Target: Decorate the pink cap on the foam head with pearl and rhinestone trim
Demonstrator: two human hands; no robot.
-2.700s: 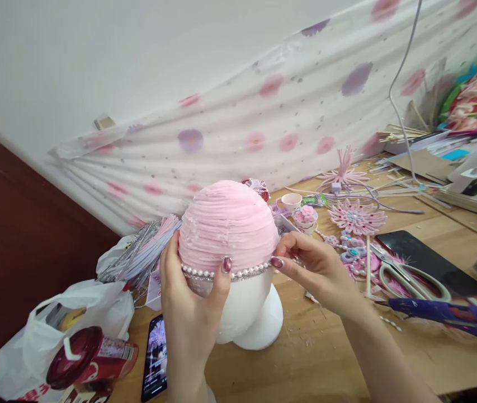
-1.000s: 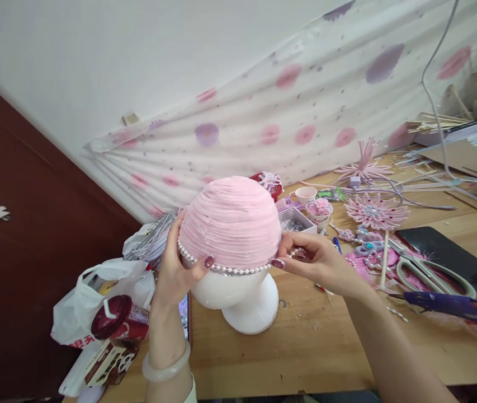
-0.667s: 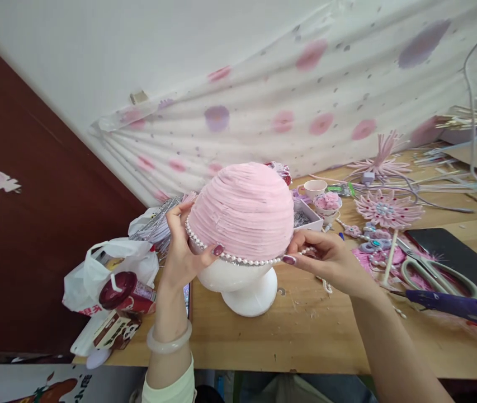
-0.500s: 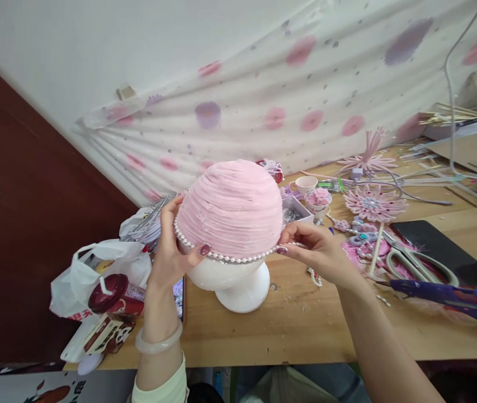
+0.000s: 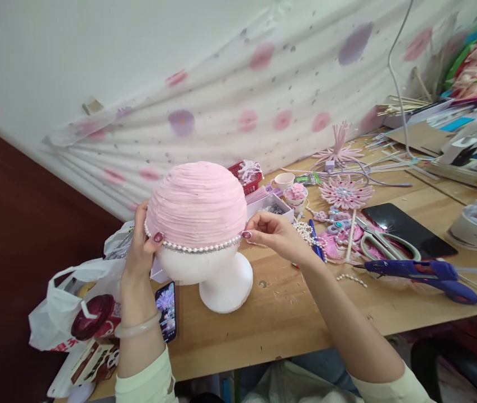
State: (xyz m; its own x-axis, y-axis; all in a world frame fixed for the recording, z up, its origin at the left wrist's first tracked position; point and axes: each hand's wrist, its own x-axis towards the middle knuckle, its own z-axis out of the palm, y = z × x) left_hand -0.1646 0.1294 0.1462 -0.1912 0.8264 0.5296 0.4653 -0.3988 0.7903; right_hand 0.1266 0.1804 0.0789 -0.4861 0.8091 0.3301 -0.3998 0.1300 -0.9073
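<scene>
A pink ribbed cap sits over a white foam mannequin head, which is tilted on its base. Along the cap's lower edge runs a string of white pearl beads above a thin silvery band. My left hand grips the cap's left side, thumb in front at the pearls and fingers behind, partly hidden. At the right end of the edge, my right hand pinches the pearl string between thumb and index finger, against the rim.
To the right lie scissors, a blue glue gun, a black tablet and a pink flower on a stick. Loose pearls lie behind my right hand. At left are a phone and a plastic bag beside a red-lidded cup.
The view has swung right, so the cap and both hands appear farther left. The cap and mannequin head look tilted slightly more. Both hands keep their holds.
</scene>
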